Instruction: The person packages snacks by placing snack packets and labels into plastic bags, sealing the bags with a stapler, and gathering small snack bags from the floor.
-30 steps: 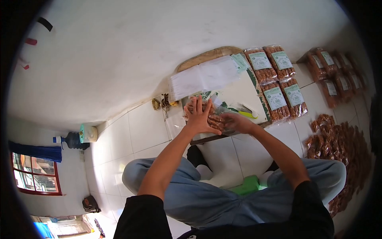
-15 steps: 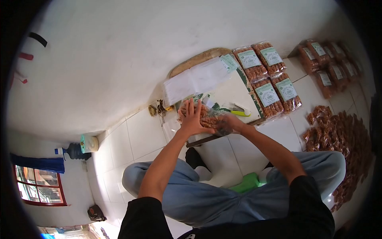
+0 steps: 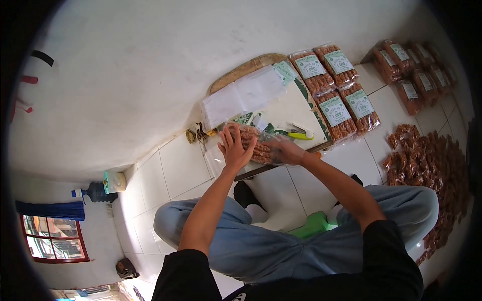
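Here at the near edge of the desk, a clear bag of brown snack pieces is lying between the two hands. The left hand is resting open, fingers spread along the bag's left side, seemingly steadying the load; the right hand is touching the loose plastic at the other end, apparently controlling it, but its fingertips are hiding, so I can't tell whether they're gripping. Behind, clear sleeves are lying flat, probably for easy reach, with green labels overlapping their corner. Counting now: one bag is sitting between the hands, one lime-green tool is lying near the right one, four labelled packs are lining up two by two beside the desk, stacked packs are blurring past an exact count, and countless small packets are lying heaped on the floor.
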`<state>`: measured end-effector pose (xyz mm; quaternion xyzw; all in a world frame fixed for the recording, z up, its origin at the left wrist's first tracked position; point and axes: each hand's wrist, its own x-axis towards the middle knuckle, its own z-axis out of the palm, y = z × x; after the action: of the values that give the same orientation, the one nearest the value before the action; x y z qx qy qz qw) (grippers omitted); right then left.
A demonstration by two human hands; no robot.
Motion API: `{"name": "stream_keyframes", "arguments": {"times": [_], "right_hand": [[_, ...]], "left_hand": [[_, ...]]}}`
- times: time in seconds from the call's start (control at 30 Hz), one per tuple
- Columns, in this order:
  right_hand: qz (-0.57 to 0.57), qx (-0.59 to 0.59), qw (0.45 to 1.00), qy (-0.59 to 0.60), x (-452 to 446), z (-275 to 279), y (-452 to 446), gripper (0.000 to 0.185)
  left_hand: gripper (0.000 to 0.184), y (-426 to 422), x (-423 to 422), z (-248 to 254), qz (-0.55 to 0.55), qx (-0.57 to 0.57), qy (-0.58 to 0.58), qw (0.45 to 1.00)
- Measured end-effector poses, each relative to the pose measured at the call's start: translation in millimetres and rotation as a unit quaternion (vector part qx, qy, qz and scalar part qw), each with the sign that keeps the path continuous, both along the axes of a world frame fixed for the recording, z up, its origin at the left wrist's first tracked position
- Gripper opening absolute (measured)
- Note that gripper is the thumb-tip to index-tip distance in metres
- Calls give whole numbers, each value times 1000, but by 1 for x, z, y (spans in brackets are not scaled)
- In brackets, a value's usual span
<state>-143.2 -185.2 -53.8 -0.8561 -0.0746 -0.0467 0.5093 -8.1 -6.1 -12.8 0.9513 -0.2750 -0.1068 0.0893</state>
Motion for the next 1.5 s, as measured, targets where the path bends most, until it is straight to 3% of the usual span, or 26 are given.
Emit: {"name": "stream_keyframes", "arguments": {"times": [0.1, 0.2, 0.33, 0.4, 0.47, 0.53, 0.6, 0.8, 0.87, 0.9, 0.97, 1.1, 1.2, 1.27, 1.3, 1.33, 1.4, 1.5], "right_hand": [[-13, 3, 1000, 8, 2, -2, 1, 55], [-5, -7, 998, -57, 9, -18, 4, 54], [6, 30, 999, -10, 14, -13, 4, 51], [-7, 17, 1000, 10, 12, -15, 6, 48], [-40, -1, 999, 29, 5, -7, 8, 42], [-30, 11, 999, 16, 5, -8, 9, 40], [-22, 18, 1000, 4, 4, -12, 8, 38], [0, 9, 999, 45, -4, -1, 6, 48], [-3, -109, 994, -16, -13, 4, 6, 63], [-4, -113, 994, -13, -15, -2, 6, 63], [-44, -88, 995, -9, -20, -12, 4, 73], [-18, -67, 992, -101, -35, -20, -10, 70], [-36, -51, 994, -85, -47, -19, -17, 71], [-24, -175, 984, -24, -65, -11, -30, 61], [-45, -259, 962, -75, -80, -8, -38, 45], [-51, -265, 961, -64, -95, 3, -49, 45], [69, -395, 896, -193, -128, 25, -81, 26], [35, -433, 898, -74, -191, 8, -142, 11]], "left_hand": [[95, -6, -2, 3, 7, 27, -1, 1000], [96, -9, -1, 5, -3, 38, -1, 999], [98, -14, -12, 9, 16, 37, -8, 999], [99, -11, -25, 0, 107, -31, -52, 992], [99, -9, -30, -11, 119, -76, -41, 989], [96, -6, -35, -21, 132, -200, -19, 971], [95, -6, -38, -27, 131, -194, -23, 972], [94, -11, -41, -25, 138, -162, -29, 977], [94, -12, -42, -24, 147, -148, -33, 977], [94, -12, -41, -24, 150, -138, -34, 978], [94, -13, -41, -28, 148, -148, -50, 977], [94, -14, -43, -24, 157, -142, -55, 976], [93, -14, -41, -17, 158, -133, -34, 978], [93, -14, -42, -19, 145, -138, -22, 980], [93, -14, -42, -20, 145, -142, -31, 979], [93, -13, -40, -22, 147, -146, -42, 977], [93, -13, -40, -25, 146, -144, -42, 978], [92, -12, -38, -28, 150, -136, -48, 978]]}}
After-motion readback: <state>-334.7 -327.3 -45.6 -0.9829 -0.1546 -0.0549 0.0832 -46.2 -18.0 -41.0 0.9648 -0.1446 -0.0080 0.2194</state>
